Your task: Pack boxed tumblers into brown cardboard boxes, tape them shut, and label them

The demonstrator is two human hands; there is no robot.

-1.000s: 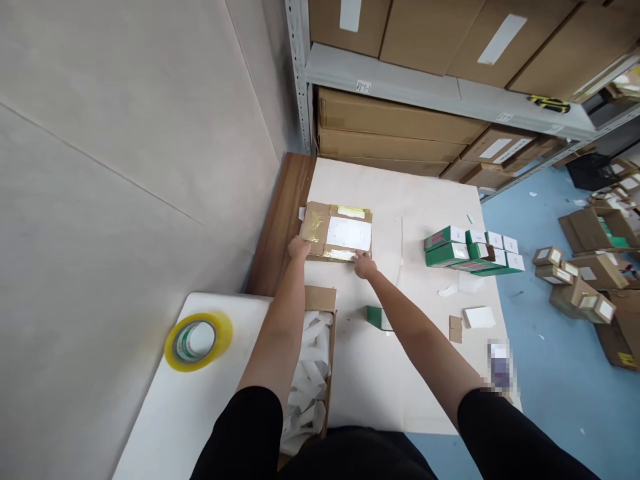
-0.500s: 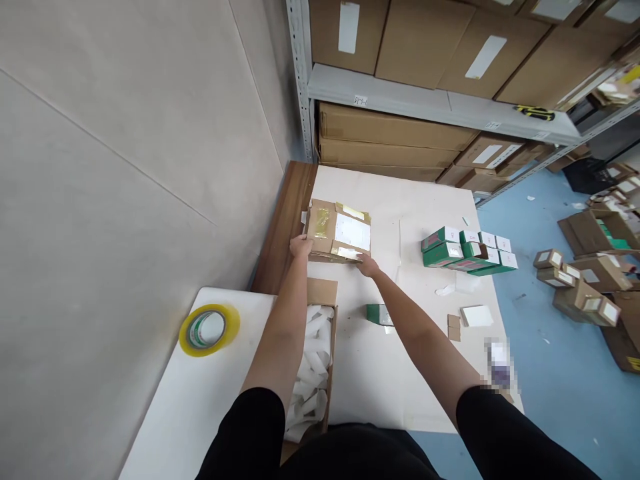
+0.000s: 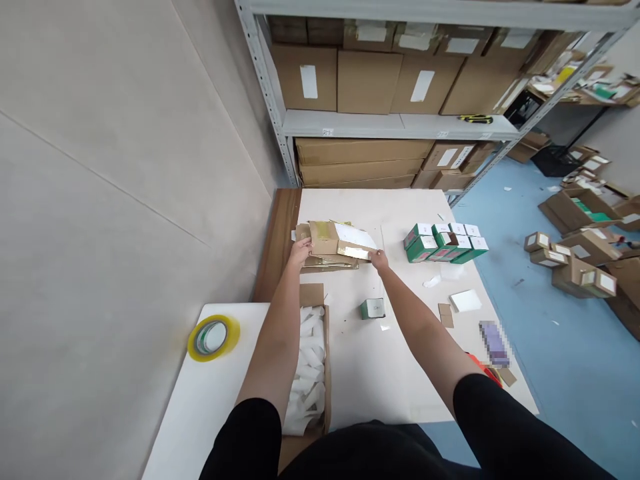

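Note:
Both my hands grip a flattened cardboard box (image 3: 325, 239) with a white label and yellowish tape, at the far left of the white table. My left hand (image 3: 301, 253) is closed on its near left corner, my right hand (image 3: 379, 260) on its near right corner. The piece is tilted, its right part raised. Beneath it lies more flattened cardboard (image 3: 330, 265). Closer to me stands an open carton (image 3: 327, 373) filled with white paper rolls or crumpled packing. A small green and white box (image 3: 373, 309) sits to the right of that carton.
Several green and white boxes (image 3: 445, 247) stand in a group at the right of the table (image 3: 360, 373). A roll of yellow tape (image 3: 214, 338) lies on the white side surface at left. Behind, a metal shelf (image 3: 360, 124) holds brown cartons. A wall borders the left.
The flattened box has shifted and tilted in my hands, uncovering cardboard beneath it. My right hand has moved slightly right relative to the left. The camera view has tipped upward, showing more shelf.

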